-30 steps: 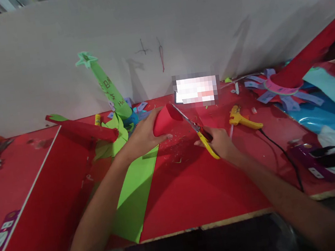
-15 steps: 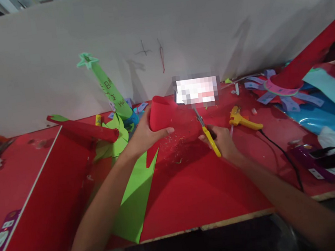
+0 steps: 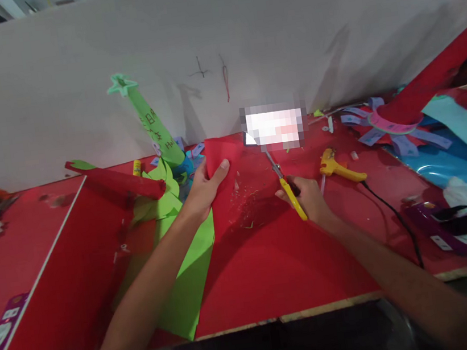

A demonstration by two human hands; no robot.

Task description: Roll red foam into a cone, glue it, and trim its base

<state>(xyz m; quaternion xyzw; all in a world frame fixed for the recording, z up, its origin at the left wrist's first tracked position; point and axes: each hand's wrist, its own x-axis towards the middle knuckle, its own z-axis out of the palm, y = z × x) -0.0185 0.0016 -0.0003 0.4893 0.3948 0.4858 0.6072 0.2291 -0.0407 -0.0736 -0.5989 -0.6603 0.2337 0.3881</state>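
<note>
My left hand (image 3: pixel 206 190) grips a red sheet of felt or craft foam (image 3: pixel 223 213), thumb on its front face and the other fingers behind it. The sheet hangs upright, and its edges blend into the red table. My right hand (image 3: pixel 312 199) is closed on yellow-handled scissors (image 3: pixel 291 197). Their blades point away from me toward a bright blurred screen (image 3: pixel 272 127), clear of the red sheet. Under my left forearm lies a light green sheet (image 3: pixel 191 278). Small scraps (image 3: pixel 248 204) are scattered between my hands.
A yellow glue gun (image 3: pixel 340 166) with a black cord lies to the right. Behind my left hand stands a green cone (image 3: pixel 158 127) topped with a star. A red cone (image 3: pixel 428 83) leans at the far right. The red table's (image 3: pixel 340 303) front edge runs below my arms.
The red sheet was curled in my left hand and now hangs flatter and longer. My left thumb has moved up onto its face. The scissors have shifted slightly left.
</note>
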